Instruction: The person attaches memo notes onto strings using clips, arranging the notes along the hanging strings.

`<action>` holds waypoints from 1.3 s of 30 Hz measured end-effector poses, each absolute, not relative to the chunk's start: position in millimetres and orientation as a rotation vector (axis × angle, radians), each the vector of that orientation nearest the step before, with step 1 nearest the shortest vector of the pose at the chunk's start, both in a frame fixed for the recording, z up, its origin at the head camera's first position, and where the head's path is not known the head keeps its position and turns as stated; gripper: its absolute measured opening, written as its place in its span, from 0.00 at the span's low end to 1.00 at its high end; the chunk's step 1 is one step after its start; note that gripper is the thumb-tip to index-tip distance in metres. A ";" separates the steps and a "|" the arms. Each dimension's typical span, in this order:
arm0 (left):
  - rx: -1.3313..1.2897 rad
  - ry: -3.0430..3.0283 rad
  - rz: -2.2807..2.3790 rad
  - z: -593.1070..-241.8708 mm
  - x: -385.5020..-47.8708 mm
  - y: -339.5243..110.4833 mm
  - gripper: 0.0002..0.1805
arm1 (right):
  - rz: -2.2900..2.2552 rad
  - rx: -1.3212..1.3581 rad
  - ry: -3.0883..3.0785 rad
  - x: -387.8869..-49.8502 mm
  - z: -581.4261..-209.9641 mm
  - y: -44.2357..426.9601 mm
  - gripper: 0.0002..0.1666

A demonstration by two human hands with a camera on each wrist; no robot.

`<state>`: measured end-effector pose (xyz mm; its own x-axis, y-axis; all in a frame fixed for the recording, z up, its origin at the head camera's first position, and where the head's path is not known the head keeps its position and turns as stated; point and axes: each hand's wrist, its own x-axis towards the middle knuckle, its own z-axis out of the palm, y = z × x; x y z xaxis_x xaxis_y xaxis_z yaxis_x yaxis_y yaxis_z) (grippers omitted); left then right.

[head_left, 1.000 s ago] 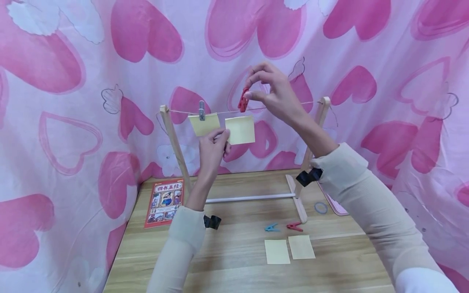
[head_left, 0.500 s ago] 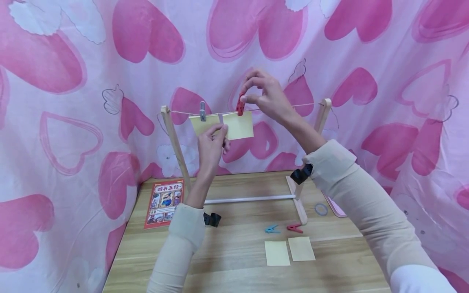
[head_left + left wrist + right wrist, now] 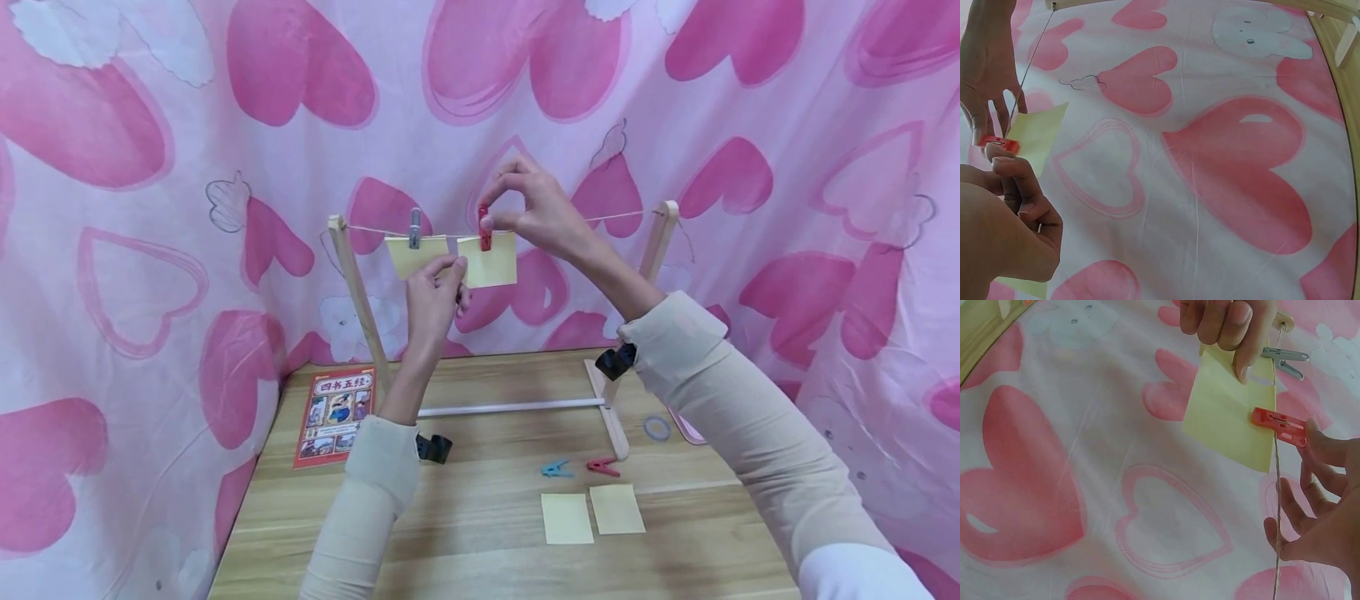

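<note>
A yellow sticky note point(image 3: 491, 268) hangs at the string, its left edge pinched by my left hand point(image 3: 433, 302). With thumb and fingers my right hand point(image 3: 543, 208) grips a red clothespin point(image 3: 485, 229), whose jaws sit over the note's top edge and the string point(image 3: 1277, 487). In the right wrist view the red clothespin point(image 3: 1280, 426) bites the note point(image 3: 1225, 406) near its edge. Left of it, a grey clothespin point(image 3: 415, 228) holds another yellow note point(image 3: 408, 257) on the string, partly behind my left hand.
Wooden posts point(image 3: 360, 292) carry the string, with a white bar point(image 3: 517, 407) low between them. On the table lie a blue clothespin point(image 3: 557, 469), a red one point(image 3: 603, 467), two yellow notes point(image 3: 567, 518), a ring point(image 3: 657, 428) and a red book point(image 3: 337, 417).
My right hand has come down and left with the red clothespin, from above the string onto the note's top edge. The left hand has raised the note slightly to the string.
</note>
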<state>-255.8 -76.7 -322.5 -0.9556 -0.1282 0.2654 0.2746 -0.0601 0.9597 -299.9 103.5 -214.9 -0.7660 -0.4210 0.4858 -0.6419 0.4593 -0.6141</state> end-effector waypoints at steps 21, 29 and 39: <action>-0.146 -1.954 -2.115 -329.5 -256.4 -76.2 0.15 | 1.068 0.968 -2.219 -258.2 -233.2 132.5 0.20; -0.192 -2.068 -2.075 -341.3 -253.1 -79.1 0.17 | 1.094 0.967 -2.134 -220.2 -279.1 163.3 0.17; -0.316 -2.232 -2.064 -359.0 -249.5 -90.1 0.16 | 1.101 0.973 -2.256 -189.0 -357.9 202.2 0.19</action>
